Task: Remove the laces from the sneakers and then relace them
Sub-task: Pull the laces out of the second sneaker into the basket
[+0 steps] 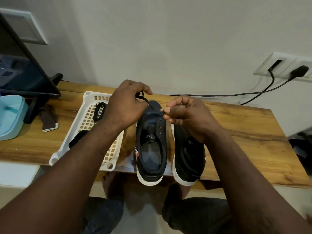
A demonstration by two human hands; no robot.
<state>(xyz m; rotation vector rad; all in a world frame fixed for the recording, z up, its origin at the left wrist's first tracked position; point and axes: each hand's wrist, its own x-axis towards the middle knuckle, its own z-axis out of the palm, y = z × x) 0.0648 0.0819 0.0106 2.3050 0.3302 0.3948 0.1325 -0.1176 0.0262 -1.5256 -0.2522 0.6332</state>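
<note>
Wooden table (236, 125) against a pale wall, seen from above by a seated person whose two bare arms reach forward. Two black sneakers with white soles stand side by side on it, toes pointing away and heels overhanging the near edge. They are the sneaker on the left (150, 149) and, just beside it, the sneaker on the right (187, 159). The eyelets that show look empty.

Above the toe end of the sneaker on the left, a thin black lace (150, 103) runs between the hands. The left hand (125, 107) has its fingers curled round a bunched length of it. The right hand (187, 115) pinches the other end between thumb and fingertips, near the eyelets closest to the toe.

Left of the shoes sits a white plastic basket (87, 97) with a grid of holes. A second lace (99, 110) lies coiled inside it. Farther left are a dark screen (25, 73) and a pale blue box (11, 119). A wall socket (283, 66) with black cables is on the right.

The lace is probably light, limp and a little slippery, so it would sag and twist unless kept taut. It is likely best held right at its stiff tip, where it can be steered into an eyelet. The sneakers look light, with soft cloth uppers and firm soles. Steadying one by its side would probably keep it from slipping off the edge.
</note>
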